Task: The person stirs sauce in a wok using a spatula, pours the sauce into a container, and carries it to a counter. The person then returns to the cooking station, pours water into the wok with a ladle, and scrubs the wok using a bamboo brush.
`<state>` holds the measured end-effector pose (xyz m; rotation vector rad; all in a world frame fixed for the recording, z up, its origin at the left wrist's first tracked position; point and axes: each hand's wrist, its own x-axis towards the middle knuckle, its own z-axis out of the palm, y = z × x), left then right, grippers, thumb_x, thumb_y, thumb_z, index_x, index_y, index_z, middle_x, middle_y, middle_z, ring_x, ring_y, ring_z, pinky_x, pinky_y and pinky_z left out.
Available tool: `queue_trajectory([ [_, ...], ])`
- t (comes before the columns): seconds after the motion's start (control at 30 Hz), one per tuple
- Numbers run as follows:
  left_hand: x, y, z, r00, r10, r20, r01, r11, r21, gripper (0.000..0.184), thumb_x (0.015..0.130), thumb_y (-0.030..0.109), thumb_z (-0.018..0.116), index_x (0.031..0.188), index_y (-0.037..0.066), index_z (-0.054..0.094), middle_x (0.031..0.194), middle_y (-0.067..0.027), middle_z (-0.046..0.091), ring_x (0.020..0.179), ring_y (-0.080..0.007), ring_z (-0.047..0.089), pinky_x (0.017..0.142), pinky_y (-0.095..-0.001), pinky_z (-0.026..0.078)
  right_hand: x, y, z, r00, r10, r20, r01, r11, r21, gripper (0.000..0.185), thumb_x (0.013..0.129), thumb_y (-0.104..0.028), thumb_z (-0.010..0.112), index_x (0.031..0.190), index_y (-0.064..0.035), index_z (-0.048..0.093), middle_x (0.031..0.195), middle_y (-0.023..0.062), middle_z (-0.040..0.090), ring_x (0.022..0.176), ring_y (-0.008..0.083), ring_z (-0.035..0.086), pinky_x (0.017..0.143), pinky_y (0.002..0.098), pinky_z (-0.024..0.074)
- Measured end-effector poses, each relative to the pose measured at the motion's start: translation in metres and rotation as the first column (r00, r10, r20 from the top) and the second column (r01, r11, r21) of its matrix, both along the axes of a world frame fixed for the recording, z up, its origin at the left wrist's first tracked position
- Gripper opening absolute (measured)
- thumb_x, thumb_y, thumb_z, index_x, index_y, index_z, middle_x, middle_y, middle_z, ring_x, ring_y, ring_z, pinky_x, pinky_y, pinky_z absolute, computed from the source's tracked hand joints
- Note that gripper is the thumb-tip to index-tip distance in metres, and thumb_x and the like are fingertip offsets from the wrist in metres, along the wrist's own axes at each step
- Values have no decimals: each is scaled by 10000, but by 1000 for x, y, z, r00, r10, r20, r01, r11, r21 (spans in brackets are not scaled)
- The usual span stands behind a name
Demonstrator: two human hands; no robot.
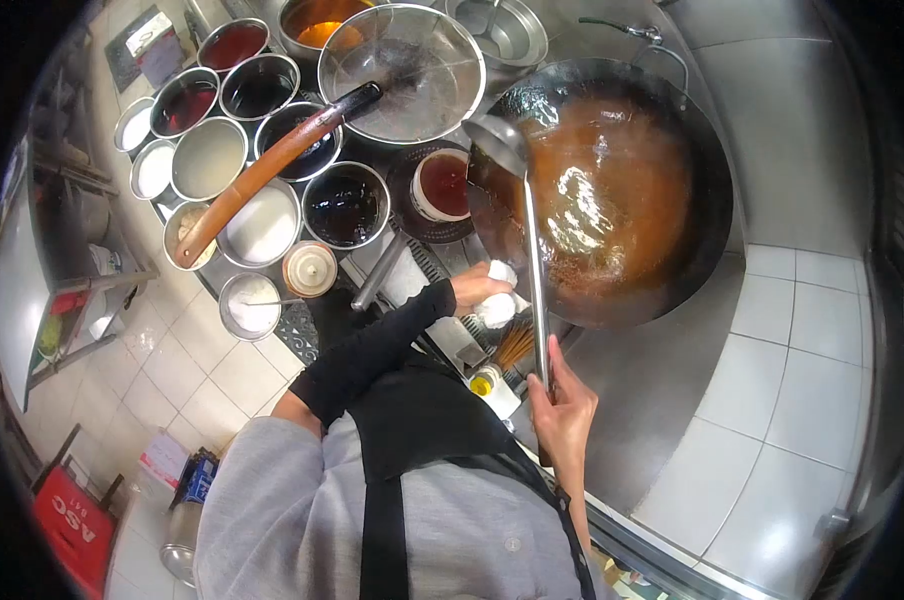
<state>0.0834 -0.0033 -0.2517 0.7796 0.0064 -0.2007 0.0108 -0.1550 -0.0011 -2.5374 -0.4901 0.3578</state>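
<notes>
A large black wok (pixel 710 215) holds a bubbling brown sauce (pixel 632 170), with glare on its surface. My left hand (pixel 480 288), below a black sleeve, is closed on a folded white cloth (pixel 496 308) against the wok's near-left rim. Whether it also grips a wok handle under the cloth is hidden. My right hand (pixel 566 408) is wrapped round the long handle of a metal ladle (pixel 535 250). The ladle's bowl is at the wok's left rim, and its handle crosses over the wok's near-left side.
Left of the wok stand several metal pots of dark and pale liquids. A round mesh strainer (pixel 402 70) with a wooden handle rests over them. A white tub of red sauce (pixel 442 187) sits by the wok. A faucet (pixel 632 30) is behind it; a tiled wall (pixel 787 380) is at right.
</notes>
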Motion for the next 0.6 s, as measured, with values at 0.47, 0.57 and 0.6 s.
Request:
queue_trajectory([
  [0.47,7,-1,-11,990,28,138,-36,998,55,94,885,90,602,894,12,654,794,-25,645,706,-131,629,618,-322,472,1,-11,-25,980,-198,30,191,968,165,587,870,18,696,1439,-5,553,800,56,656,611,34,461,531,227,421],
  [0.57,3,2,3,997,-38,-62,32,995,-94,93,884,82,597,895,12,658,799,-30,653,714,-141,640,621,-334,475,23,6,-37,955,-242,172,206,958,199,587,905,24,669,1472,-22,525,738,19,609,557,37,473,473,233,406],
  [0.6,3,3,3,998,-32,-60,28,998,-61,90,881,82,602,899,11,654,795,-36,650,721,-142,643,622,-336,476,23,8,-35,959,-271,80,246,941,230,579,914,23,662,1474,-24,523,729,15,606,536,42,471,463,235,406],
])
